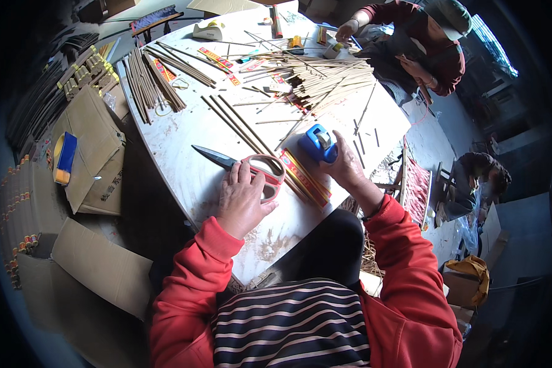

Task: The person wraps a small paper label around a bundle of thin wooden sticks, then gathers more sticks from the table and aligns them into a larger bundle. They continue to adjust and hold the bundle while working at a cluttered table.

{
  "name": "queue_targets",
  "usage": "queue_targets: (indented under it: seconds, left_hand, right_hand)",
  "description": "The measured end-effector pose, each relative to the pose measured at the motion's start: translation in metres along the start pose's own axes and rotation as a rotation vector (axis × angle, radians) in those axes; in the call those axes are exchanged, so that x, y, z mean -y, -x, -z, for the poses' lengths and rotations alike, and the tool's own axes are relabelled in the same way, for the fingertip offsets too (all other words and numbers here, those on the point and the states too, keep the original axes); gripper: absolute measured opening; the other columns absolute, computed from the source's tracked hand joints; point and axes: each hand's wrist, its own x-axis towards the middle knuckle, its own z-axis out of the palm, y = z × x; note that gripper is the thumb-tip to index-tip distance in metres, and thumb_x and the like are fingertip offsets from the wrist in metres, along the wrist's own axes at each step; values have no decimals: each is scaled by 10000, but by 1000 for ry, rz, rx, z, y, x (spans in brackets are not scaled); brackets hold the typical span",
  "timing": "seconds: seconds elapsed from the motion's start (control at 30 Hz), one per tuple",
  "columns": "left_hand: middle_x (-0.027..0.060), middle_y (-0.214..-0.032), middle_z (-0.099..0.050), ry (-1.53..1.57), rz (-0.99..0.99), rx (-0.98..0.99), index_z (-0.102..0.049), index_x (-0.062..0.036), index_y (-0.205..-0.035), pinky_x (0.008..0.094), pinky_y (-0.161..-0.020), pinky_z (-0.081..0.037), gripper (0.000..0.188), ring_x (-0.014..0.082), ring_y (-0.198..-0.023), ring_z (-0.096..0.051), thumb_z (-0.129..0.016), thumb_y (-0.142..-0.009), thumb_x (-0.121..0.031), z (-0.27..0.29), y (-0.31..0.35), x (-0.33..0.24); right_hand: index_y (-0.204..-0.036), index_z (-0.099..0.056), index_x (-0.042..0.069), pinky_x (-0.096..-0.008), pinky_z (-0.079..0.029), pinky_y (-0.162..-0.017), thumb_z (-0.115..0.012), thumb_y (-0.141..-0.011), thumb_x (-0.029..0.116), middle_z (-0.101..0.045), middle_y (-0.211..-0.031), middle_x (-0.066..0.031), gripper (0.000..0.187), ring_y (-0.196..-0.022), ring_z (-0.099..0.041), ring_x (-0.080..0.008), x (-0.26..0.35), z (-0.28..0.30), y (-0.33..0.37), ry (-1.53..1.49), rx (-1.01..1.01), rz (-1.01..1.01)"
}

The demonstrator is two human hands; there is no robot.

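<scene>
My left hand (241, 197) lies over the red handles of a large pair of scissors (216, 157), fingers curled on the grip. The dark blades point to the far left, flat on the white table (184, 129). My right hand (349, 165) is closed on the near right side of a blue tape dispenser (316, 145); some of its fingers are hidden. Between my hands lie thin brown sticks (239, 126) and red-and-yellow printed paper strips (303, 175). The strips slant toward the table's near edge.
A large heap of sticks (331, 80) covers the far middle. More sticks (144, 86) lie at the left edge. Cardboard boxes (89, 153) and bundled sticks (92, 70) stand on the left. One co-worker (405, 43) sits across the table; another person (481, 178) is farther right.
</scene>
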Motion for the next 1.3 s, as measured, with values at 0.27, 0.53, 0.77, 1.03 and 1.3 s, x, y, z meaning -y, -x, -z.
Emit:
queue_targets:
  seconds: [0.27, 0.53, 0.77, 1.03, 1.3]
  left_hand:
    - [219, -1168, -448, -149, 82, -34, -531, -1, -977, 472, -907, -358, 331, 382, -1120, -417, -647, -710, -160, 5, -9, 25]
    - [197, -1056, -512, 204, 136, -158, -522, 23, -1020, 406, -832, -414, 344, 345, -958, -511, -624, -741, -152, 36, -27, 46]
    - [176, -1005, -539, 349, 172, -137, -520, 31, -1037, 387, -776, -438, 331, 328, -876, -546, -614, -762, -130, 39, -39, 59]
    - [198, -1006, -530, 412, 157, -155, -514, 42, -1029, 379, -763, -440, 306, 331, -860, -546, -601, -777, -108, 36, -49, 62]
    - [205, -1028, -528, 391, 169, -144, -514, 51, -1037, 379, -773, -440, 310, 337, -873, -545, -591, -788, -116, 30, -49, 64]
  right_hand:
    - [-1051, -555, -18, -321, -466, -769, -655, -781, 259, -585, -954, -136, 400, -894, -565, -232, -36, 29, -54, -438, -38, -136]
    - [-639, -557, 25, -243, -402, -422, -657, -793, 262, -547, -577, -51, 300, -465, -500, -122, -39, 14, -158, -580, 61, -593]
    - [-592, -552, 21, -250, -356, -366, -645, -792, 249, -515, -503, -51, 317, -404, -468, -120, -60, -8, -175, -609, 40, -487]
    - [-731, -541, 63, -259, -456, -474, -596, -845, 266, -537, -620, -23, 239, -506, -513, -122, -107, 35, -209, -883, -165, -704]
    - [-793, -524, 5, -297, -480, -501, -657, -747, 483, -521, -680, -68, 499, -542, -522, -177, -99, 22, -236, -601, -121, -797]
